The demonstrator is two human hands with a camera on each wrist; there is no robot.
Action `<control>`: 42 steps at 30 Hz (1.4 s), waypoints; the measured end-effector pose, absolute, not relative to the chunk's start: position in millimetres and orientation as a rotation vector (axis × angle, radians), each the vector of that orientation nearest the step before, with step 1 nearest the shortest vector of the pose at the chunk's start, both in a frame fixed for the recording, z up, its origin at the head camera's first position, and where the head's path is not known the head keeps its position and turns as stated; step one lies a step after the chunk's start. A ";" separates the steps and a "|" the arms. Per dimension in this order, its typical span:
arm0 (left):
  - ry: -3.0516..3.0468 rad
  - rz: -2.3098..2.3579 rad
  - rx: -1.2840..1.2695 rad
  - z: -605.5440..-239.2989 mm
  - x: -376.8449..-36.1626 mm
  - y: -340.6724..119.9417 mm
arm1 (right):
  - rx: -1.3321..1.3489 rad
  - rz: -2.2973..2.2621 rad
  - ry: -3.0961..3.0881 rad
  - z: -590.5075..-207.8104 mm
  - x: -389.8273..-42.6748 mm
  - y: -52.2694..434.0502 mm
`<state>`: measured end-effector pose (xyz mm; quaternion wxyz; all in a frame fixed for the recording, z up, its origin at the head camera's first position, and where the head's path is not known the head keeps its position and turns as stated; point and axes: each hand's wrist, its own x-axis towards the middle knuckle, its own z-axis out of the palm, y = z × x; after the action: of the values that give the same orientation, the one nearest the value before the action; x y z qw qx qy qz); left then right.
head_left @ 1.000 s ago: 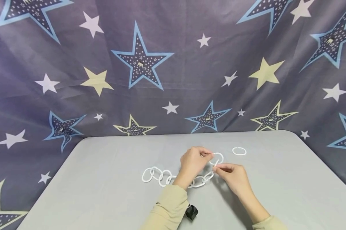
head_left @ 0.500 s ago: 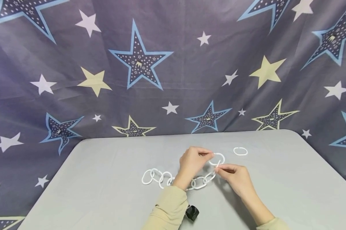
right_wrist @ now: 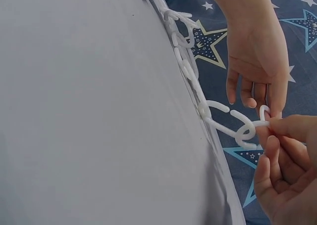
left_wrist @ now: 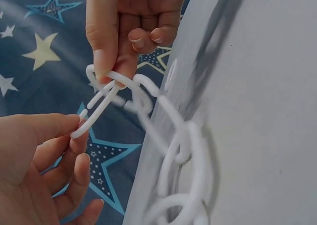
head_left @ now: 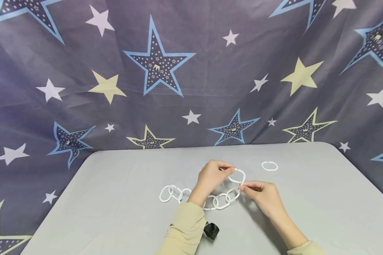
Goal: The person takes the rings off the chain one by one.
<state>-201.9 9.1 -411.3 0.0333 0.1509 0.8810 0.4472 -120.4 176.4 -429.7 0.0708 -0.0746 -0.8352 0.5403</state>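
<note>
Chain (head_left: 210,202) of white plastic links lies across the desk (head_left: 115,212), right end lifted off the surface. Black object (head_left: 211,230) sits nearest, by the left sleeve. Left hand (head_left: 210,177) grip: thumb and fingers pinched on the open end link (head_left: 237,176). Right hand (head_left: 263,198) grip: fingertips clamped on the same link's lower end. Loose link (head_left: 269,165) lies just beyond, apart. Star-print cloth (head_left: 159,63) hangs behind.
</note>
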 end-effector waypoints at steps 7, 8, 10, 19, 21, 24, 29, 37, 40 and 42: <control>2.694 1.404 0.448 -409.9 -201.4 7.0 | -0.238 1.641 -2.506 -428.3 -119.6 176.5; 2.694 1.406 0.443 -409.6 -201.5 6.3 | -0.240 1.639 -2.507 -428.2 -119.5 176.4; 2.696 1.409 0.427 -409.4 -201.7 4.7 | -0.242 1.637 -2.508 -428.2 -119.6 176.3; 2.699 1.429 0.362 -409.1 -202.8 -2.9 | -0.245 1.615 -2.496 -429.1 -120.2 175.7; 2.698 1.433 0.359 -409.2 -203.4 -3.9 | -0.247 1.616 -2.495 -429.3 -120.4 175.7; 2.692 1.437 0.355 -408.7 -204.1 -4.9 | -0.248 1.622 -2.492 -429.7 -120.6 176.1; 2.689 1.432 0.364 -408.6 -204.5 -6.9 | -0.247 1.631 -2.488 -429.6 -120.5 176.1; 2.702 1.394 0.463 -410.7 -205.5 -6.5 | -0.244 1.651 -2.475 -429.0 -120.5 175.2; 2.707 1.366 0.494 -411.7 -206.2 -6.0 | -0.245 1.662 -2.471 -428.9 -120.4 175.1; 2.707 1.343 0.515 -412.8 -206.9 -5.9 | -0.245 1.663 -2.472 -429.0 -120.4 175.2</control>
<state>-206.9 -5.9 -412.8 0.0381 0.1680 0.8824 0.4379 -120.4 175.2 -429.0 0.0758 -0.0817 -0.8245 0.5547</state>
